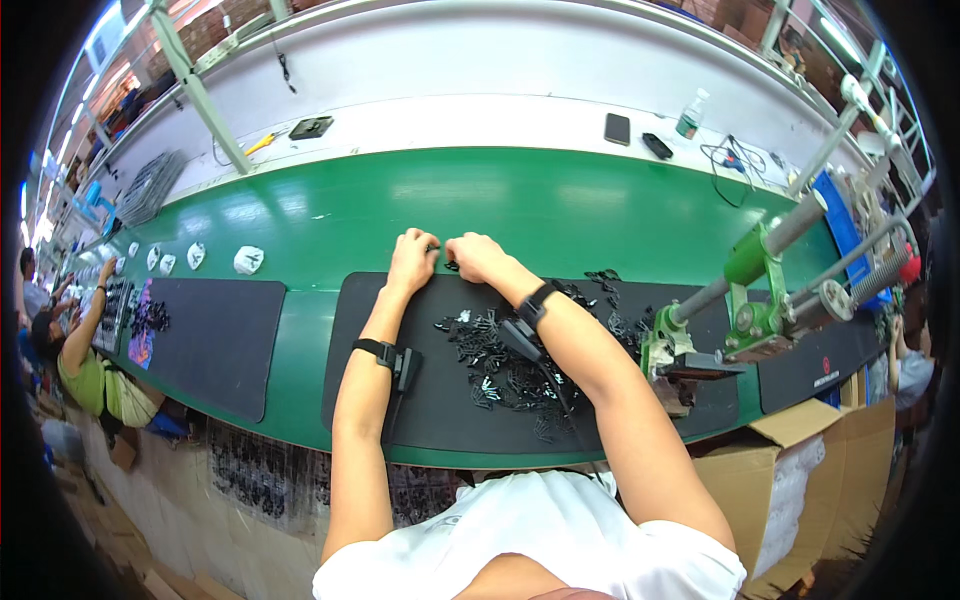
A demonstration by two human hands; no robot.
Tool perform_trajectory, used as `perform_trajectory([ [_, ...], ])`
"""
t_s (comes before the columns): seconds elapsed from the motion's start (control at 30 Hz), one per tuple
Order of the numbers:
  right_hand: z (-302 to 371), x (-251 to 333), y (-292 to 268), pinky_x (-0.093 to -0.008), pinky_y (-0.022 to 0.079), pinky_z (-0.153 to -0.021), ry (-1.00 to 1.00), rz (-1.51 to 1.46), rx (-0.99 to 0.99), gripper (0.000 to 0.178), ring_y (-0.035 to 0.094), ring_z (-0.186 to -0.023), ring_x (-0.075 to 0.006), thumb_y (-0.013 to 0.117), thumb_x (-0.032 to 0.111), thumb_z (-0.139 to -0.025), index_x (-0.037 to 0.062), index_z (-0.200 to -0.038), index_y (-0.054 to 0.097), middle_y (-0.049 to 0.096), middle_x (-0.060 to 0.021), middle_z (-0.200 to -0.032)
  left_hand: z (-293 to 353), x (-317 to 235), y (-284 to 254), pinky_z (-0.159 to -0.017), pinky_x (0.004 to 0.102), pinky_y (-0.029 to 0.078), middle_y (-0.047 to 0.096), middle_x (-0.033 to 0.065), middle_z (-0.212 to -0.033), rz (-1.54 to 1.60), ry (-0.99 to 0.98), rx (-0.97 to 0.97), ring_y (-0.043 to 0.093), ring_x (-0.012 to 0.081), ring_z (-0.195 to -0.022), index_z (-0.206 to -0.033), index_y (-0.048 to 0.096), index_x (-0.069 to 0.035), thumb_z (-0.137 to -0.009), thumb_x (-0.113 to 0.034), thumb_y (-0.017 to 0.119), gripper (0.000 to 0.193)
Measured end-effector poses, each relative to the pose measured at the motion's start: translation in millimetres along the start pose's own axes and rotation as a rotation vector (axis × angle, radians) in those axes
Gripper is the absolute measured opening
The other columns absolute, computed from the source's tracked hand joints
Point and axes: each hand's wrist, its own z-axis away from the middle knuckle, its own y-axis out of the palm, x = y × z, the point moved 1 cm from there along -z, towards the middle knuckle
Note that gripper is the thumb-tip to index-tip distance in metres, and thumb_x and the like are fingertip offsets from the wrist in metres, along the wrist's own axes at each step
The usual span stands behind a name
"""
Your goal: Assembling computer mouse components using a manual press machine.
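My left hand (410,262) is closed, its fingertips pinching a small black part (433,249). Just to its right, my right hand (480,257) is closed too, with a bit of another small black piece (452,266) showing at its fingertips. The two hands are close together but apart, at the far edge of a black mat (375,350). Under and beside my right forearm lies a loose heap of small black parts (480,345), some with shiny bits. What kind of parts they are is too small to tell. A black strap with a small box sits on each wrist.
A green hand press (760,290) stands right of the heap. An open cardboard box (840,470) is at the lower right. A phone (617,128), a bottle (690,116) and a cable lie on the back ledge. White bundles (249,260) sit left; a co-worker (90,370) works there.
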Motion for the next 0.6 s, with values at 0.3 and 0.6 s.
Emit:
perform_trajectory([
  [0.3, 37.4, -70.4, -72.4, -0.0436, 0.054, -0.086, 0.091, 0.08, -0.044, 0.03, 0.067, -0.097, -0.0352, 0.064, 0.009, -0.072, 0.0094, -0.102, 0.07, 0.071, -0.0177, -0.099, 2.3, 4.9, 6.2, -0.084, 0.0419, 0.051, 0.062, 0.0123, -0.096, 0.067, 0.012, -0.022, 0.062, 0.0336, -0.095, -0.093, 0.066, -0.007, -0.081, 0.006, 0.06, 0.019],
  [0.6, 127.5, -168.3, -66.6, -0.0436, 0.052, -0.094, 0.76, 0.077, -0.105, 0.041, 0.065, -0.105, -0.0392, 0.07, 0.025, -0.077, -0.0024, -0.108, 0.068, 0.067, -0.0259, -0.109, -1.3, 32.0, 4.5, -0.069, 0.0273, 0.052, 0.068, 0.0038, -0.086, 0.724, -0.305, -0.181, 0.062, 0.0105, -0.076, -0.097, 0.067, -0.002, -0.088, 0.0, 0.059, 0.013],
])
